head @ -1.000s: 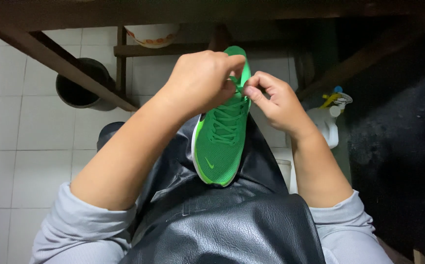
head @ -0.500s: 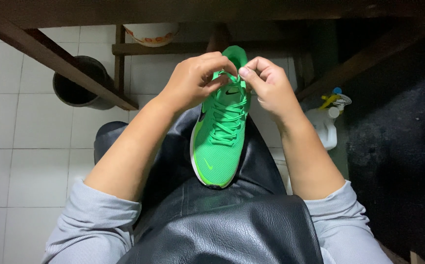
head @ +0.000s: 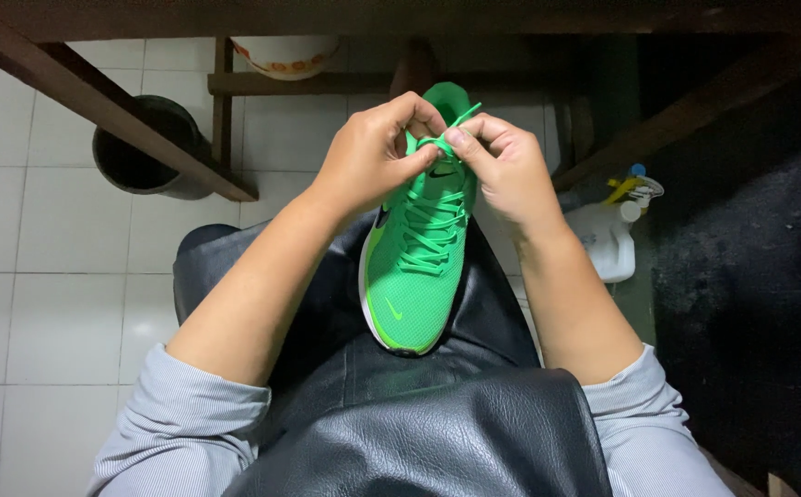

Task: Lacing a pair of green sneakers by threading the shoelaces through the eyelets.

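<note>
A bright green sneaker [head: 416,267] with a white sole rests on my lap, toe toward me, on a black leather apron [head: 437,433]. Green laces [head: 437,147] cross its top. My left hand [head: 373,152] pinches a lace loop near the shoe's tongue. My right hand [head: 502,166] pinches the lace from the other side, and the fingertips of both hands meet over the knot. The heel end of the shoe is partly hidden behind my fingers.
A dark round bucket [head: 138,152] stands on the white tiled floor at left, behind a slanted wooden table leg [head: 97,101]. A white plastic jug [head: 603,239] with a blue cap sits at right. A pale bowl [head: 285,55] rests on a low shelf.
Both hands have come together over the top of the shoe and now pinch the lace between them; the shoe has settled squarer on my lap.
</note>
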